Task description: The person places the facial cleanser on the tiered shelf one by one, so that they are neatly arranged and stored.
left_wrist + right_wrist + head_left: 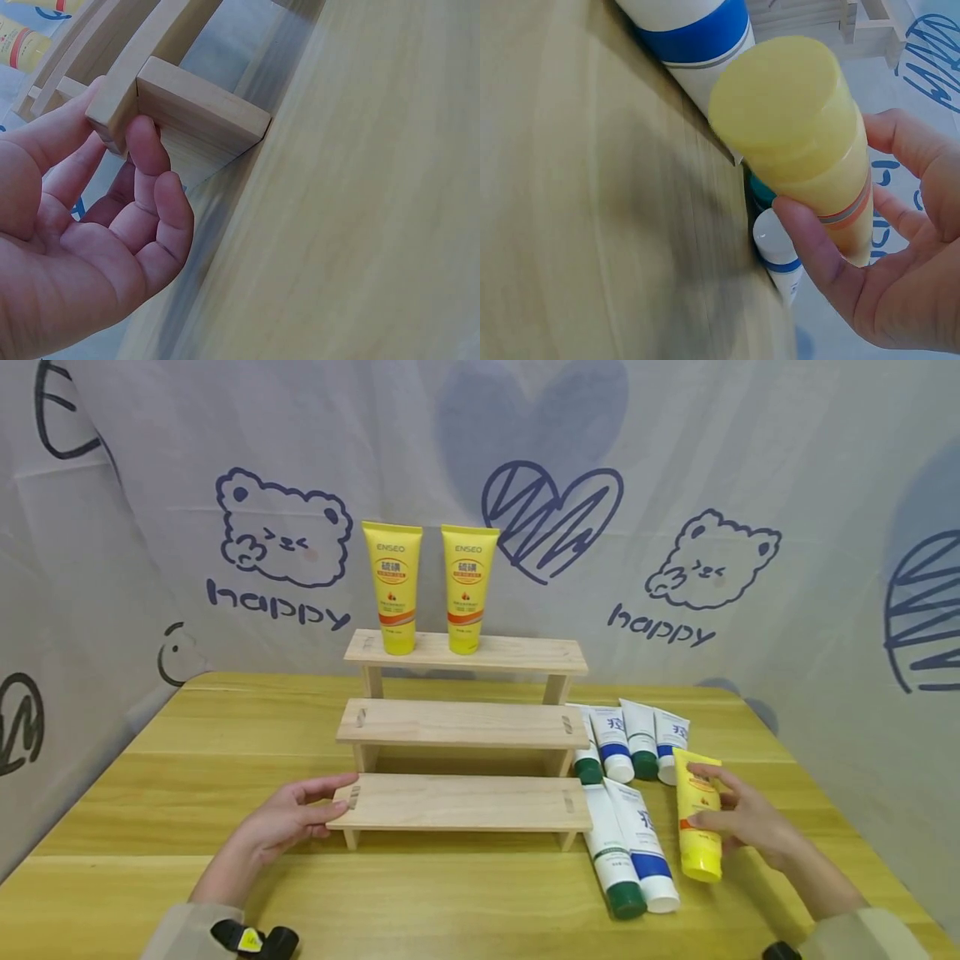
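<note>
A three-tier wooden display stand (461, 802) stands mid-table. My left hand (294, 814) grips the left end of its lowest shelf; in the left wrist view the thumb lies at the top of the board (120, 97) and curled fingers (172, 217) sit under it. On the right, my right hand (746, 814) holds a yellow squeeze tube (697, 839) between thumb and fingers, cap downward. The right wrist view shows the tube's round yellow cap (780, 94) toward the camera. Two matching yellow tubes, one left (396, 585) and one right (468, 585), stand on the top shelf.
Beside the stand's right end lie white tubes: a green-capped one (615, 860) and a blue-banded one (645, 852) in front, several more (640, 735) behind. Behind the wooden table (225, 718) hangs a pale curtain (420, 427) printed with bears and hearts.
</note>
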The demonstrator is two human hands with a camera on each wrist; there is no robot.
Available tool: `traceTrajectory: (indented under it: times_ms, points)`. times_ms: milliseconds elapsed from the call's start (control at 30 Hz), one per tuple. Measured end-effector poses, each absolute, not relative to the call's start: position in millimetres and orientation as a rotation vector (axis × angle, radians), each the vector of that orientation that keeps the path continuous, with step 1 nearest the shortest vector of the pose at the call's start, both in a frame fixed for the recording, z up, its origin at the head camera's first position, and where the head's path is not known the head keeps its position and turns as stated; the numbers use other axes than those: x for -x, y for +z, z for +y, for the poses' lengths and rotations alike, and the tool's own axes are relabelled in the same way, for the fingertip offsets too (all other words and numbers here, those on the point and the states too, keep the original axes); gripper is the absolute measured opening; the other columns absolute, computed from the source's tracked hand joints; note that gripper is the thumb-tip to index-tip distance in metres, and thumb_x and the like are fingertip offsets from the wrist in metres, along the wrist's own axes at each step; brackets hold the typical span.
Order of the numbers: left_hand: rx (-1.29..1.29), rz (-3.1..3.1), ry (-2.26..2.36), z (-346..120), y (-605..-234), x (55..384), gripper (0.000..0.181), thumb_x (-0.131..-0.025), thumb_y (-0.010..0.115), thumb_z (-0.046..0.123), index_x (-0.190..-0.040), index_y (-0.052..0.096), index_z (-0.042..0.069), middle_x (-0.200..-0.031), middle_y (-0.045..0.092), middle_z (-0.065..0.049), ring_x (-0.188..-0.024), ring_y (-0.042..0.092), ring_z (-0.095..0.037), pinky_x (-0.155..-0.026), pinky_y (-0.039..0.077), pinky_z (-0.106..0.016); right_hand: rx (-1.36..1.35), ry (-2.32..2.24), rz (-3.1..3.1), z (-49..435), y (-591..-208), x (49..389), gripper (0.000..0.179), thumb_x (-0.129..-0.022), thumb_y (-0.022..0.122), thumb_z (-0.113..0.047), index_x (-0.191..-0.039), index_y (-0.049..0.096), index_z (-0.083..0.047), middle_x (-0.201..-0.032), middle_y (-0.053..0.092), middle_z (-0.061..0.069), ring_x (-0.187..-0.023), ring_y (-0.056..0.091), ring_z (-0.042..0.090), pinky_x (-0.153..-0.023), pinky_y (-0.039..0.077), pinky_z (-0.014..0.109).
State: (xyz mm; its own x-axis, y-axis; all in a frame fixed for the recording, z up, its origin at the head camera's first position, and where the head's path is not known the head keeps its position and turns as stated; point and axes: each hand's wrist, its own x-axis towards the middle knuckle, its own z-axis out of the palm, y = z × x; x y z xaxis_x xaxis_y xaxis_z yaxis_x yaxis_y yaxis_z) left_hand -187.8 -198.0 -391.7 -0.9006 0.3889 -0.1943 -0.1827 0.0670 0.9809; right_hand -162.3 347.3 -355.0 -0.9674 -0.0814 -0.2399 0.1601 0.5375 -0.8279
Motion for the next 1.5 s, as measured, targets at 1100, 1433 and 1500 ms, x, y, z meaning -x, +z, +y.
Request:
traceTrajectory:
  times_ms: [1100, 1433, 1500]
  points:
    - [-0.213, 1.924, 1.904, -200, -392, 188, 0.043, -0.085, 0.062, 0.017, -0.126, 0.052, 0.009, -0.124, 0.039, -0.011, -0.08, 0.047, -0.013, -0.065, 0.046, -0.025, -0.061, -1.905, 2.644, 340, -366, 201, 0.077, -0.078, 0.071, -0.018, -0.14, 0.027, -0.025, -0.125, 0.031, 0.017, -0.082, 0.054, 0.019, -0.057, 0.051, 0.038]
    - [-0.213, 1.92, 1.906, -199, -392, 188, 0.043, -0.085, 0.062, 0.017, -0.127, 0.051, 0.008, -0.119, 0.043, -0.007, -0.078, 0.047, -0.013, -0.064, 0.046, -0.025, 0.092, -2.21, 2.507, 330, -370, 213, 0.065, -0.082, 0.064, -0.006, -0.138, 0.033, -0.019, -0.121, 0.033, 0.01, -0.09, 0.05, 0.02, -0.057, 0.051, 0.034]
    - [-0.215, 1.915, 1.908, -199, -392, 188, 0.044, -0.085, 0.062, 0.017, -0.127, 0.051, 0.008, -0.118, 0.043, -0.007, -0.078, 0.047, -0.013, -0.064, 0.046, -0.025, 0.134, -2.233, 2.483, 309, -347, 198, 0.061, -0.084, 0.06, -0.003, -0.138, 0.034, -0.017, -0.12, 0.035, 0.008, -0.089, 0.05, 0.018, -0.057, 0.051, 0.031]
